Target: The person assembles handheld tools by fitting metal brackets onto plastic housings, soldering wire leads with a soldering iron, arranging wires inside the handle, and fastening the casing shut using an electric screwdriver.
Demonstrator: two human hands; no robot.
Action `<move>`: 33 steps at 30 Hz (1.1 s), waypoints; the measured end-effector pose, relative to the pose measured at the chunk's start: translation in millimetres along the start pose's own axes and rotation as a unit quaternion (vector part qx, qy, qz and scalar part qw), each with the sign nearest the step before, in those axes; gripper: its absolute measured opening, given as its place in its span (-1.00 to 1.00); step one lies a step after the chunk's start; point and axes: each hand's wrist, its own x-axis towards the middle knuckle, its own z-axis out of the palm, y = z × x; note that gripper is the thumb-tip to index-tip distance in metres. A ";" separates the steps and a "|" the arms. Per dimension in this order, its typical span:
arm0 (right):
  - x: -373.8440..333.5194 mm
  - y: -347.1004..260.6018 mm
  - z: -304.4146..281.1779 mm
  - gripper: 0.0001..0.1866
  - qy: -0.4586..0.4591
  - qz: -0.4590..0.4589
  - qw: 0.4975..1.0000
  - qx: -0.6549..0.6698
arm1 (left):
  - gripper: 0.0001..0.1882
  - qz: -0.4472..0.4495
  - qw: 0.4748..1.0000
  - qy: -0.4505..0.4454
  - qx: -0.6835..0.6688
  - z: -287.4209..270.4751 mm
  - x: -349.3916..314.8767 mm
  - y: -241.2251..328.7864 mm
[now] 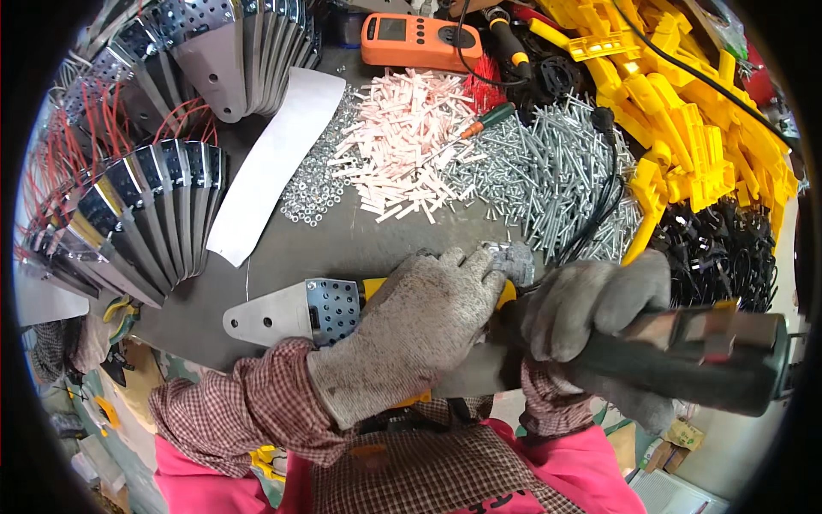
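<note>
- Clock directions run from the centre of the view, 12 o'clock being straight ahead of the person.
- Just off centre toward 6 o'clock, the gloved left hand [411, 338] is closed over a yellow handle [372, 289], its knuckles uppermost; the palm side is hidden.
- A pointed grey metal plate [265, 315] with two holes juts out from that hand toward 8 o'clock, lying over the table [334, 244]; a perforated metal cover [332, 307] sits between plate and handle.
- Between 3 and 4 o'clock, the gloved right hand [578, 308] is wrapped around a dark green cylindrical tool [693, 364], whose thick end points outward on the same bearing; its other end, near the left hand's fingers, is too obscured to make out.
- At 12 o'clock lies a heap of pale pink strips [407, 137], an orange meter [419, 43] beyond it.
- At 1 o'clock a green-and-orange screwdriver [488, 120] rests across the heaps.
- At 2 o'clock are silver screws [556, 176], with piled yellow parts [685, 154] farther out.
- At 3 o'clock is a bundle of black cords [719, 257].
- At 10 o'clock, small nuts [312, 201] lie beside a white strip [278, 163].
- Between 9 and 10 o'clock stand fanned metal plates [154, 214] with red wires [81, 137].
</note>
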 end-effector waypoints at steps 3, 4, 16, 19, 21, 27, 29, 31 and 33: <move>0.3 -0.4 1.7 -0.15 0.010 0.013 0.999 -0.030 | -0.43 -0.017 0.999 -0.022 0.017 -4.6 3.2 2.1; 1.8 -1.6 3.4 -0.15 0.012 0.016 0.999 -0.044 | -0.42 -0.027 0.999 -0.022 0.001 -6.2 2.7 2.7; 23.2 -5.3 -9.9 -0.31 -0.104 0.043 0.993 0.031 | -0.42 -0.049 0.994 -0.043 0.089 0.3 2.1 3.1; 7.4 -4.2 -13.1 -0.29 -0.061 0.057 0.992 0.091 | -0.44 -0.037 0.998 -0.016 0.053 -2.4 1.1 2.7; 10.0 -4.3 -15.2 -0.29 -0.067 0.062 0.992 0.092 | -0.44 -0.037 0.996 -0.028 0.075 -1.8 -0.6 1.6; 6.7 -7.5 -2.1 -0.27 0.016 -0.019 1.000 0.000 | -0.46 -0.063 0.984 -0.087 0.139 -4.1 5.8 8.5; 2.7 -4.9 1.5 -0.26 0.053 -0.055 0.997 -0.015 | -0.47 -0.071 0.981 -0.103 0.149 -4.2 6.1 6.6; 0.0 -1.5 7.7 -0.25 0.087 -0.090 0.992 -0.028 | -0.45 -0.074 0.981 -0.095 0.155 -3.4 2.3 4.3; -1.9 -0.3 13.2 -0.23 0.120 -0.123 0.984 -0.040 | -0.45 -0.074 0.977 -0.110 0.166 -4.0 4.6 5.8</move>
